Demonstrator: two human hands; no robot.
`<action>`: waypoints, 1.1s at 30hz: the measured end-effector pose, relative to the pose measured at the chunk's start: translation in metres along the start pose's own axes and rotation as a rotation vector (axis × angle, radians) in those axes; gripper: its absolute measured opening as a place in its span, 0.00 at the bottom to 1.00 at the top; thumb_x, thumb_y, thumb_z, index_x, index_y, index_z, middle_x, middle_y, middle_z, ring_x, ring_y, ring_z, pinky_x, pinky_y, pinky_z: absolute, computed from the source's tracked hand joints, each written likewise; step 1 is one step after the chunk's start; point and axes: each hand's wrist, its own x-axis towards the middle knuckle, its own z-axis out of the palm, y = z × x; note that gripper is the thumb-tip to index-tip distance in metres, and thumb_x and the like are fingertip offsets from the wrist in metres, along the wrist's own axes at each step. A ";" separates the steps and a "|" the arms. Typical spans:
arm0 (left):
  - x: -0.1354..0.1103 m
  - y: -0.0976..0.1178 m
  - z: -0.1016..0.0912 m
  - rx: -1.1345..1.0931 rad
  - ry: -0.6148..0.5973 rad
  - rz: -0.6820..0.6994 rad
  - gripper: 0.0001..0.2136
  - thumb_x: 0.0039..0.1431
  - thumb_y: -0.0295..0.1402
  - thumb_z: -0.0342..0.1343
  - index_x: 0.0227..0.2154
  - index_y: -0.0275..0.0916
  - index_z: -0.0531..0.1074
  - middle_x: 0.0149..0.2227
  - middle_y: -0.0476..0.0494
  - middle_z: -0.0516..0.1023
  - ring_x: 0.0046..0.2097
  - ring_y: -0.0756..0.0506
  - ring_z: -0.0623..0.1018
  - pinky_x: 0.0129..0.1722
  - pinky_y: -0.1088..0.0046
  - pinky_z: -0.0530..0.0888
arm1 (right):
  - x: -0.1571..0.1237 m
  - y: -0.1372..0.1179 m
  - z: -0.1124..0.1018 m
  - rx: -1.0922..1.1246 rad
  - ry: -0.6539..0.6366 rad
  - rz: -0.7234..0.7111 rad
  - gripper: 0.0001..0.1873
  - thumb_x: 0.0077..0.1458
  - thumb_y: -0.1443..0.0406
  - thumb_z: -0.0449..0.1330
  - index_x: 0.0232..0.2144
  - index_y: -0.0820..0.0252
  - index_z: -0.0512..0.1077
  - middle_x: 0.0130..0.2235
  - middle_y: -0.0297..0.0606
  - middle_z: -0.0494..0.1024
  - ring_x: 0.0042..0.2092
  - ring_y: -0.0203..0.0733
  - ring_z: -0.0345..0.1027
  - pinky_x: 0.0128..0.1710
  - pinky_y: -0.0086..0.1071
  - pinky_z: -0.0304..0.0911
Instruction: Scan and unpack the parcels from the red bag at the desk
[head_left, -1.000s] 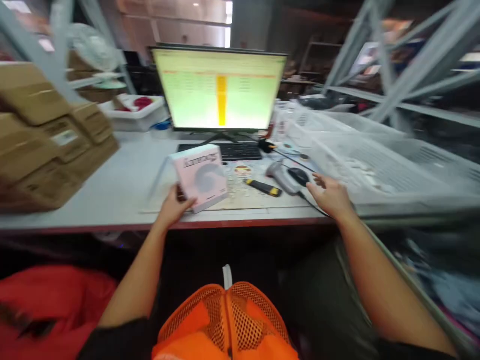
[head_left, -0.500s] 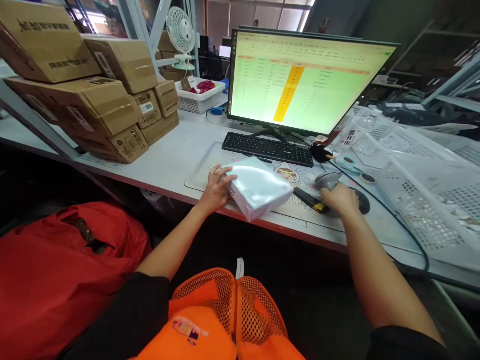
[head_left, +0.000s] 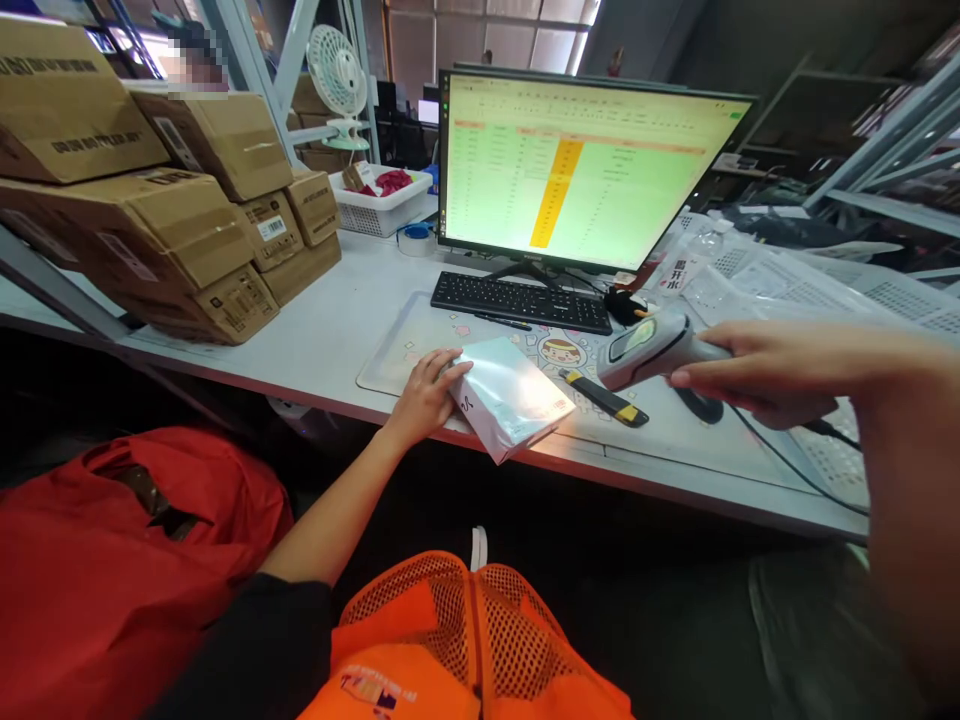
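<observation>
We're grasping the barcode scanner [head_left: 651, 347] in our right hand [head_left: 776, 375] and the glossy white box [head_left: 504, 392], at the keyboard's [head_left: 521, 302] six o'clock, with our left hand [head_left: 426, 398]; aiming looks done, any read unconfirmed.

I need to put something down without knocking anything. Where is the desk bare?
Free: the white desktop between the cardboard boxes and the mat, with the white basket and tape roll behind. Crowded: the mat, with the cutter and the white box in the left hand; the right side, with mouse, crates and held scanner.
</observation>
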 end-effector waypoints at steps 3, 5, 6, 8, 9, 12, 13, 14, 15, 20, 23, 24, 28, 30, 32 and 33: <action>0.000 0.001 0.000 -0.083 -0.007 -0.073 0.34 0.58 0.21 0.59 0.67 0.45 0.62 0.72 0.34 0.57 0.70 0.33 0.65 0.69 0.46 0.67 | 0.011 -0.014 0.009 -0.066 -0.088 0.055 0.31 0.53 0.33 0.63 0.29 0.53 0.70 0.20 0.35 0.68 0.23 0.45 0.68 0.22 0.39 0.68; 0.000 0.001 0.000 -0.160 -0.023 -0.112 0.34 0.58 0.23 0.61 0.66 0.47 0.62 0.72 0.34 0.57 0.70 0.33 0.67 0.67 0.47 0.69 | 0.022 -0.020 0.020 -0.125 -0.229 0.129 0.31 0.54 0.34 0.62 0.26 0.54 0.69 0.21 0.37 0.71 0.23 0.45 0.69 0.23 0.38 0.68; 0.001 0.000 0.001 -0.200 -0.025 -0.123 0.34 0.58 0.24 0.62 0.66 0.48 0.62 0.71 0.35 0.59 0.69 0.34 0.68 0.67 0.48 0.69 | 0.027 -0.020 0.028 -0.173 -0.269 0.175 0.30 0.56 0.36 0.62 0.26 0.55 0.69 0.22 0.39 0.74 0.23 0.45 0.70 0.23 0.37 0.68; 0.001 -0.001 0.001 -0.278 -0.003 -0.156 0.34 0.56 0.26 0.65 0.64 0.49 0.64 0.67 0.36 0.64 0.68 0.35 0.69 0.66 0.51 0.70 | 0.035 -0.016 0.049 -0.305 -0.229 0.262 0.24 0.61 0.43 0.60 0.28 0.56 0.71 0.28 0.43 0.79 0.29 0.49 0.76 0.28 0.38 0.71; 0.001 -0.002 0.001 -0.319 0.024 -0.195 0.34 0.54 0.27 0.67 0.63 0.48 0.65 0.65 0.37 0.67 0.66 0.35 0.71 0.65 0.52 0.71 | 0.037 -0.011 0.060 -0.373 -0.161 0.297 0.21 0.63 0.47 0.59 0.31 0.58 0.73 0.32 0.47 0.81 0.33 0.51 0.78 0.32 0.39 0.72; 0.001 -0.005 0.000 -0.506 0.120 -0.421 0.34 0.51 0.33 0.70 0.61 0.47 0.64 0.60 0.39 0.71 0.53 0.39 0.80 0.52 0.61 0.78 | 0.036 0.005 0.091 -0.509 -0.013 0.390 0.18 0.63 0.55 0.58 0.42 0.64 0.77 0.43 0.59 0.82 0.47 0.63 0.79 0.42 0.47 0.74; 0.002 -0.007 0.000 -0.584 0.151 -0.509 0.34 0.51 0.36 0.70 0.61 0.47 0.63 0.59 0.39 0.72 0.47 0.42 0.82 0.47 0.65 0.79 | 0.034 0.010 0.098 -0.521 -0.003 0.420 0.20 0.62 0.55 0.58 0.44 0.66 0.78 0.45 0.62 0.82 0.49 0.66 0.79 0.44 0.49 0.73; 0.003 -0.009 0.000 -0.654 0.184 -0.584 0.35 0.52 0.39 0.70 0.61 0.47 0.62 0.58 0.40 0.72 0.43 0.45 0.82 0.42 0.69 0.79 | 0.031 0.013 0.104 -0.531 0.003 0.451 0.21 0.61 0.55 0.59 0.45 0.67 0.78 0.45 0.64 0.82 0.49 0.68 0.79 0.44 0.51 0.73; 0.004 -0.011 0.000 -0.708 0.221 -0.641 0.35 0.52 0.42 0.70 0.60 0.46 0.61 0.57 0.40 0.73 0.41 0.46 0.82 0.40 0.71 0.78 | 0.029 0.015 0.107 -0.539 0.009 0.478 0.22 0.60 0.54 0.60 0.45 0.68 0.79 0.45 0.65 0.81 0.48 0.69 0.79 0.43 0.52 0.73; 0.010 -0.025 0.002 -0.747 0.330 -0.754 0.37 0.51 0.50 0.69 0.60 0.42 0.62 0.51 0.38 0.78 0.48 0.42 0.82 0.50 0.65 0.78 | 0.044 -0.001 0.116 -0.550 0.113 0.417 0.31 0.68 0.54 0.49 0.60 0.73 0.72 0.57 0.69 0.76 0.61 0.68 0.70 0.57 0.54 0.67; 0.012 -0.031 0.003 -0.743 0.286 -0.797 0.38 0.52 0.53 0.69 0.61 0.40 0.63 0.51 0.36 0.79 0.53 0.39 0.81 0.54 0.61 0.77 | 0.078 -0.020 0.136 -0.490 0.048 0.271 0.28 0.71 0.58 0.46 0.66 0.64 0.67 0.61 0.56 0.75 0.64 0.57 0.68 0.62 0.46 0.63; 0.011 -0.032 0.002 -0.746 0.263 -0.805 0.39 0.52 0.53 0.69 0.61 0.39 0.64 0.51 0.35 0.80 0.53 0.38 0.81 0.54 0.61 0.77 | 0.091 -0.025 0.145 -0.459 -0.009 0.234 0.27 0.70 0.58 0.50 0.66 0.60 0.68 0.59 0.52 0.77 0.62 0.55 0.70 0.61 0.43 0.65; 0.011 -0.032 0.000 -0.748 0.225 -0.806 0.39 0.50 0.55 0.70 0.59 0.38 0.66 0.49 0.34 0.81 0.51 0.38 0.82 0.52 0.60 0.78 | 0.132 -0.041 0.177 -0.394 -0.115 0.205 0.30 0.66 0.59 0.61 0.66 0.62 0.67 0.59 0.56 0.76 0.60 0.56 0.72 0.61 0.47 0.66; 0.012 -0.031 -0.002 -0.759 0.228 -0.809 0.39 0.49 0.55 0.70 0.58 0.38 0.67 0.49 0.34 0.81 0.49 0.38 0.83 0.50 0.61 0.78 | 0.142 -0.046 0.185 -0.377 -0.116 0.233 0.29 0.68 0.56 0.61 0.65 0.63 0.68 0.60 0.56 0.74 0.60 0.56 0.71 0.61 0.53 0.66; 0.013 -0.029 -0.003 -0.771 0.224 -0.815 0.38 0.48 0.56 0.71 0.57 0.37 0.68 0.47 0.35 0.82 0.46 0.39 0.84 0.49 0.61 0.79 | 0.147 -0.051 0.187 -0.340 -0.125 0.246 0.26 0.68 0.53 0.61 0.60 0.62 0.72 0.59 0.51 0.75 0.59 0.53 0.72 0.61 0.55 0.67; 0.014 -0.028 -0.003 -0.771 0.221 -0.816 0.38 0.48 0.56 0.71 0.56 0.37 0.68 0.47 0.35 0.82 0.45 0.39 0.84 0.48 0.61 0.79 | 0.148 -0.054 0.185 -0.312 -0.127 0.238 0.25 0.68 0.52 0.62 0.59 0.61 0.73 0.58 0.50 0.76 0.58 0.52 0.73 0.60 0.54 0.67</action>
